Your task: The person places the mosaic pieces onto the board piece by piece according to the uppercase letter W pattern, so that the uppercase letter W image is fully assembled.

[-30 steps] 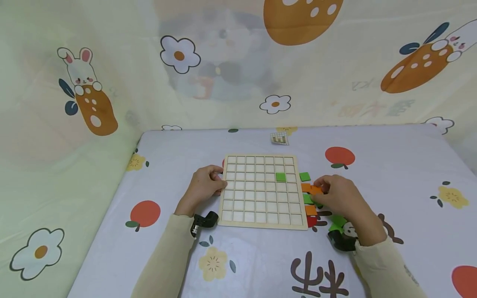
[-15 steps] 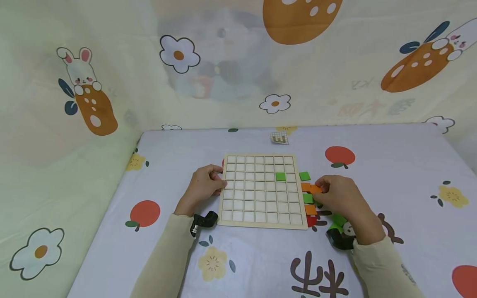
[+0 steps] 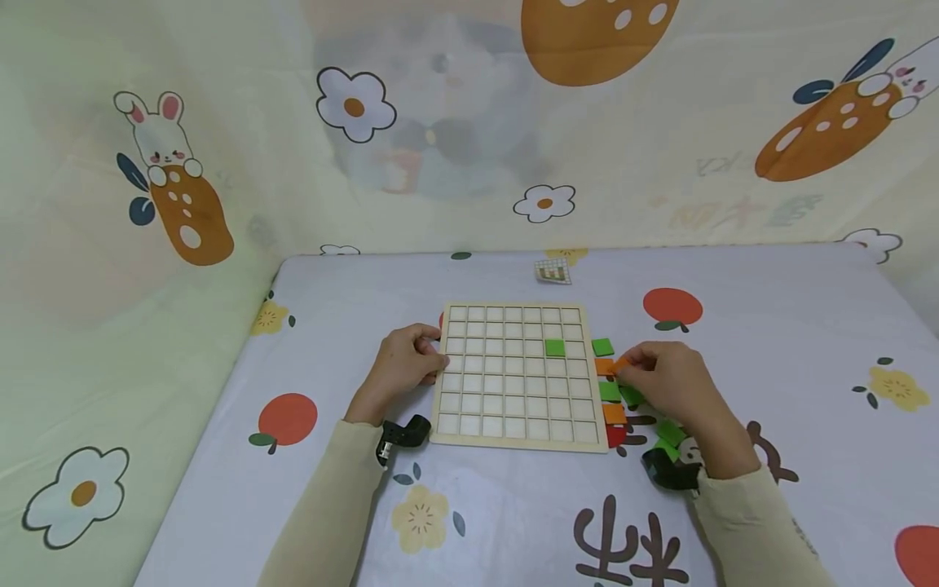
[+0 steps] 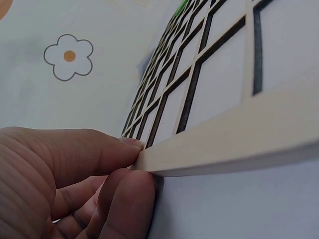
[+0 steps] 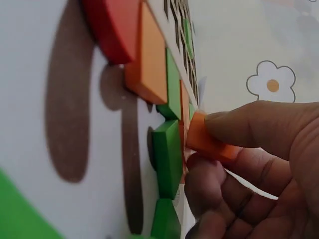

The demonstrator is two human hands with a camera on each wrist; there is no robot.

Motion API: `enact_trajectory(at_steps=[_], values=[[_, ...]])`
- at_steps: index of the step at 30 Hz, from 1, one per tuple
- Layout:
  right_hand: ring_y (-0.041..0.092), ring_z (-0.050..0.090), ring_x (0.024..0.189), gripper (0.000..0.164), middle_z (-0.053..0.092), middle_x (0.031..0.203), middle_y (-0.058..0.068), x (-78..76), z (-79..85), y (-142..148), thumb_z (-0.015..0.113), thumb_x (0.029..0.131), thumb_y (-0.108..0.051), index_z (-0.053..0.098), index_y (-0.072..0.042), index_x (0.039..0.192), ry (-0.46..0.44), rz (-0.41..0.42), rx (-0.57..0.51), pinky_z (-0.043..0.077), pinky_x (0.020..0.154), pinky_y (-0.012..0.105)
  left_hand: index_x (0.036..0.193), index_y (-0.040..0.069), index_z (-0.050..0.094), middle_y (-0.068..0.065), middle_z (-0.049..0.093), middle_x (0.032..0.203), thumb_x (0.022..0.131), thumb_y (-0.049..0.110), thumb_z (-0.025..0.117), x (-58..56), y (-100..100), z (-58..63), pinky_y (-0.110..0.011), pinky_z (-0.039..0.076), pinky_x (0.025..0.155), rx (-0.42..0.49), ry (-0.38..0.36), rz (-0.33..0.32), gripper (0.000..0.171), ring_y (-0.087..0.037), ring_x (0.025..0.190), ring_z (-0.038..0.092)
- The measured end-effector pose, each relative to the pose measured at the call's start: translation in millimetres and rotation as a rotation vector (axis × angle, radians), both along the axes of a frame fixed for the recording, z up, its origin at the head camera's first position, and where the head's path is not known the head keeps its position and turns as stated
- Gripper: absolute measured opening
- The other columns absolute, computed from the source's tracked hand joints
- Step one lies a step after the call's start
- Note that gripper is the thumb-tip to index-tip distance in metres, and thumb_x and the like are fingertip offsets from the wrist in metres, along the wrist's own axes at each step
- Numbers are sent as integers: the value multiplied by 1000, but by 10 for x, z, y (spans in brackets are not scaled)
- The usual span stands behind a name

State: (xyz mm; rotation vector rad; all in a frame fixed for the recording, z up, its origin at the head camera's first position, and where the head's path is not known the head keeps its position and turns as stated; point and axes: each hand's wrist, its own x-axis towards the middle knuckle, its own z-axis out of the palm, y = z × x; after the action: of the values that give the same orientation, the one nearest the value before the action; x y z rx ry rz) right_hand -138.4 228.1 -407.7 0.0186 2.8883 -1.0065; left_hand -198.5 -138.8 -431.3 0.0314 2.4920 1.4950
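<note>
A pale wooden grid board point(image 3: 521, 444) lies on the table, a green square tile point(image 3: 555, 348) set in one of its cells. My left hand point(image 3: 399, 359) pinches the board's left edge, thumb on top and fingers underneath in the left wrist view. Just off the right edge, my right hand point(image 3: 669, 381) pinches an orange square tile point(image 5: 212, 142) between thumb and fingers. That tile is tilted and overlaps another orange tile point(image 3: 604, 367) in the head view. Beside the board also lie a green tile point(image 3: 602, 347), a second green one point(image 3: 610, 391) and an orange one point(image 3: 614, 414).
A red piece point(image 3: 616, 437) with a rounded edge shows by the board's lower right corner. More green tiles point(image 3: 667, 440) lie close to the right wrist's black camera point(image 3: 669, 471). A small grid-patterned card point(image 3: 552, 271) sits behind the board on the patterned tablecloth point(image 3: 499, 514).
My right hand has lifted and tilted the orange tile, uncovering more of the green tile below it. The left hand stays at the board's edge.
</note>
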Motion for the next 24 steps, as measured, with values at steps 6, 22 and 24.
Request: enact_trajectory(at_steps=[6, 22, 24], values=[[25, 57, 80, 28, 68, 85, 7, -15, 8, 3, 70, 96, -11, 73, -4, 123, 3, 9, -72, 47, 60, 30, 133, -1, 64, -8, 65, 86, 90, 1, 78, -7, -3, -10, -24, 56, 58, -2, -1, 0, 46, -14, 62, 64], [24, 63, 85, 32, 70, 97, 13, -105, 17, -139, 76, 89, -7, 72, 5, 119, -52, 40, -158, 55, 67, 25, 133, -1, 64, -8, 65, 86, 90, 2, 78, 16, 11, 44, -23, 56, 57, -5, -6, 5, 45, -14, 62, 64], [24, 63, 85, 32, 70, 96, 12, -120, 17, -164, 77, 89, -7, 73, 4, 119, -49, 44, -152, 55, 67, 24, 133, -1, 64, -8, 65, 86, 90, 2, 78, 21, 10, 44, -23, 56, 57, -5, -7, 5, 45, -14, 62, 64]])
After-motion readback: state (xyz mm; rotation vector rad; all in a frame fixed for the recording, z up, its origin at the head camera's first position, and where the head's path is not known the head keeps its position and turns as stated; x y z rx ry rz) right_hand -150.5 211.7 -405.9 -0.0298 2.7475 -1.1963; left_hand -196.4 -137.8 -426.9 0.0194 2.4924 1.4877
